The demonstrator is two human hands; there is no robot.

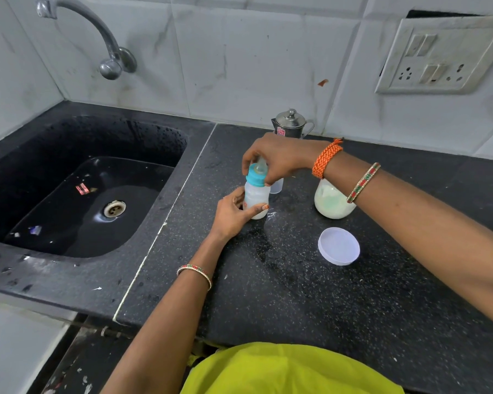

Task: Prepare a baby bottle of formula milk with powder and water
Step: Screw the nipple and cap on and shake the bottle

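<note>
A small translucent plastic baby bottle (pixel 256 199) with a rounded, milky-white body stands upright on the black speckled stone table (pixel 310 294), just right of the seam beside the sunken black sink (pixel 77 183). The left hand (pixel 234 214) has its grip closed around the bottle's lower body, thumb across the front. The right hand (pixel 279 160) comes over from above, its fingers closed on the turquoise ribbed screw collar (pixel 255 177) and the soft clear teat; the teat's tip is hidden under the palm. Behind the bottle a clear plastic cap (pixel 277 186) sits partly hidden. To the right, a round clear plastic jar of pale cream powder (pixel 332 204) stands open, and its flat, round, whitish lid (pixel 338 245) lies nearer the person. A polished steel lidded jug (pixel 292 125) stands against the glossy marbled wall tiles (pixel 239 52).
</note>
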